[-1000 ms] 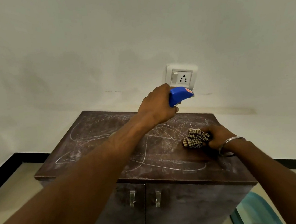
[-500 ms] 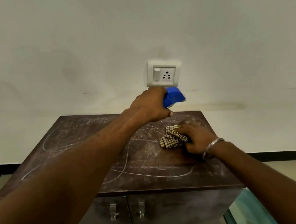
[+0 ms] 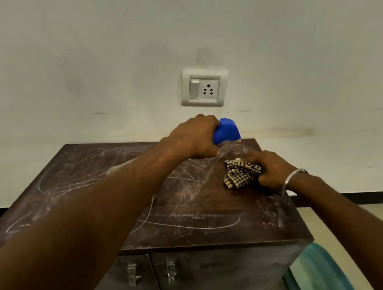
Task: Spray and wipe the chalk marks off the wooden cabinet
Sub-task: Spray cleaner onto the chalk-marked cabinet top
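Your two hands meet in the right centre of the frame, over the far right part of the wooden cabinet (image 3: pixel 195 236). Your left hand (image 3: pixel 194 137) is clenched around a spray bottle (image 3: pixel 227 131); only its blue head shows past your knuckles, pointing right and slightly down. Just below that head there is a pale, see-through blur, and you cannot tell from this view whether it is the bottle's body or spray. Your right hand (image 3: pixel 271 169), with a metal bangle (image 3: pixel 292 178) at the wrist, grasps a bunched brown-and-cream checked cloth (image 3: pixel 240 172) and holds it down on the cabinet top, just below and to the right of the spray head.

White chalk marks (image 3: pixel 189 225) cover the dark top: long curved lines run across the left and the near edge, crossed strokes sit under your left wrist, and a smeared dusty patch lies near the right front corner. Your left forearm crosses the top from the lower left of the frame.

Two small metal handles (image 3: pixel 132 273) sit side by side on the cabinet doors at the bottom centre. On the pale wall above your hands is a white switch-and-socket plate (image 3: pixel 204 88). A teal object (image 3: pixel 322 270) shows at the lower right, beside the cabinet.
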